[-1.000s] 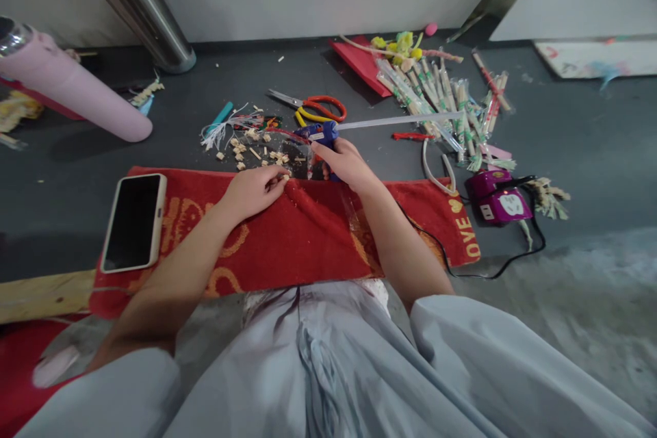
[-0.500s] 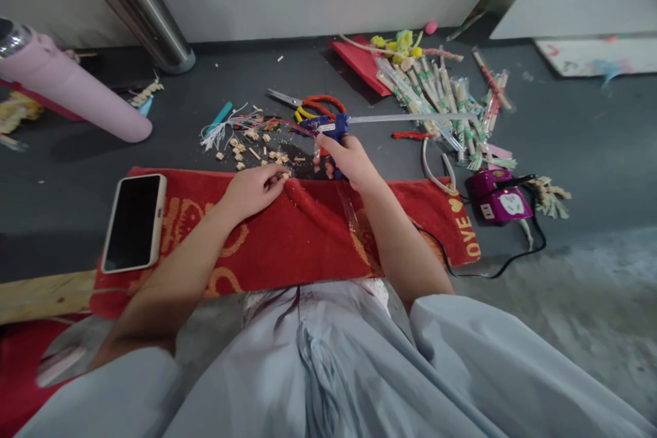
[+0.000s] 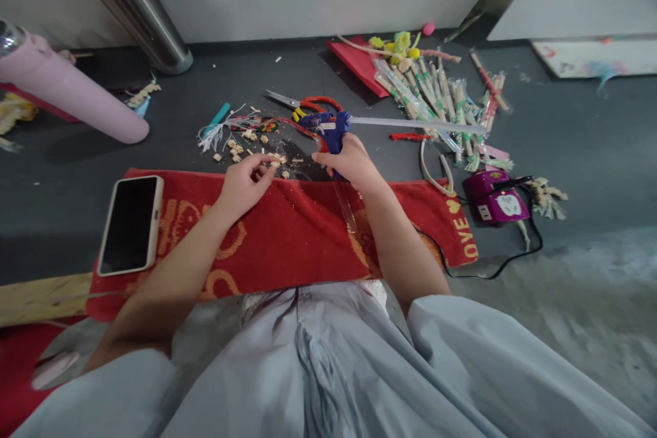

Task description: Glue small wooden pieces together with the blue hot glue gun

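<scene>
My right hand (image 3: 352, 163) is wrapped round the handle of a blue hot glue gun (image 3: 333, 131), with a long clear glue stick (image 3: 415, 124) poking out of its back end to the right. Its nozzle points left, over a dark patch of the table. My left hand (image 3: 247, 183) rests at the far edge of a red towel (image 3: 298, 239), fingers curled and thumb against fingertips. Those tips touch the small pale wooden pieces (image 3: 236, 148); whether one is pinched between them I cannot make out. One loose wooden bit (image 3: 286, 174) lies right of the fingertips.
Scissors (image 3: 308, 104) with orange handles lie behind the gun. Plastic-wrapped sticks (image 3: 436, 92) are heaped back right, near a red envelope (image 3: 359, 65). A purple power adapter (image 3: 497, 198) with a black cord sits right. A phone (image 3: 131, 224) and a pink bottle (image 3: 76, 85) are left.
My left hand has shifted left and slightly away from me, off the wooden bit at the towel's edge. My right thumb has come down lower on the glue gun.
</scene>
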A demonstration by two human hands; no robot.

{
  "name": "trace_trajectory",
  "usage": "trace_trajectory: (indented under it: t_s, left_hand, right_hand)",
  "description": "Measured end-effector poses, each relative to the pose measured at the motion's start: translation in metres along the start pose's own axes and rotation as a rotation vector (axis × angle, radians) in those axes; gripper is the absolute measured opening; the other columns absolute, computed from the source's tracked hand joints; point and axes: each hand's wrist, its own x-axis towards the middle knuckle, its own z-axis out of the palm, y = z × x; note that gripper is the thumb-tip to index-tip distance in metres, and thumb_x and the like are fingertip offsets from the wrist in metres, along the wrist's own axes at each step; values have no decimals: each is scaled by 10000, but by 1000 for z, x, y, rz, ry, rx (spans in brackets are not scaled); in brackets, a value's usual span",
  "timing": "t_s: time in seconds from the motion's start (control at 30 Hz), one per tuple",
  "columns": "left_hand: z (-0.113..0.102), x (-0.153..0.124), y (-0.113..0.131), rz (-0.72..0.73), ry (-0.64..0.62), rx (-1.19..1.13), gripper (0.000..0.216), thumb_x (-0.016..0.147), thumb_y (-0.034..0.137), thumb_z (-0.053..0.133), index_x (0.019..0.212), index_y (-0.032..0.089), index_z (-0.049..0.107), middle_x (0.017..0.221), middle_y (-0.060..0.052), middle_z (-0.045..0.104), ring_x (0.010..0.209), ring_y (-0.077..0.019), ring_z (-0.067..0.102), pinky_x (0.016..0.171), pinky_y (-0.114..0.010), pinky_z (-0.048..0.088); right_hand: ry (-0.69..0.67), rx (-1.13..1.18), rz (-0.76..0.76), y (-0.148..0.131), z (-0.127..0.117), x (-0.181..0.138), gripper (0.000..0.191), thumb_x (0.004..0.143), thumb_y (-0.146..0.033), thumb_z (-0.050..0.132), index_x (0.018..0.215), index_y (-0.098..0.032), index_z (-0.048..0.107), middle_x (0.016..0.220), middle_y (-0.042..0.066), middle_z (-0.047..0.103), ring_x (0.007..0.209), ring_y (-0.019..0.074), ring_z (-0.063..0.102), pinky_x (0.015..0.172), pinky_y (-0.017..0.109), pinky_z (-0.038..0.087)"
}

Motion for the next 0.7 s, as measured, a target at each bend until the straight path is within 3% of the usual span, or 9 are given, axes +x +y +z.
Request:
trace_trajectory:
  t_s: [0.13, 0.37, 0.53, 0.7]
  left_hand:
    - [0, -1, 3, 6, -3, 17, 379, 842, 450, 561, 1020, 157, 725, 701, -13, 646, 604, -124, 547, 618, -250, 468]
    - [0, -4, 5, 93, -58, 60, 395, 895, 489, 535, 1050, 177, 719, 988, -82, 757, 779, -168, 640, 723, -287, 518]
    - [-1, -5, 5, 149, -84, 108, 392, 922, 503, 520, 1036, 182, 714, 1003, -86, 742, 886, -190, 659, 820, -315, 528]
    - [-1, -6, 7, 171, -72, 100, 396, 930, 517, 508, 1017, 190, 712, 988, -84, 736, 906, -196, 667, 854, -332, 533]
  right_hand:
    - [-11, 30, 43, -4, 2, -2, 172, 755, -222, 708, 795, -221, 540, 605, -39, 572, 481, 105, 484, 512, 276, 431]
    - [-72, 252, 98, -8, 10, -3, 114, 791, -137, 564, 727, -229, 544, 595, -30, 529, 488, 92, 431, 467, 242, 418]
    - [-48, 234, 31, -4, 8, -2, 182, 696, -125, 691, 809, -214, 579, 705, -31, 598, 509, 78, 480, 453, 239, 422]
    - [25, 25, -30, 6, 4, 1, 285, 661, -256, 799, 852, -204, 593, 734, -23, 628, 469, 86, 489, 451, 277, 435]
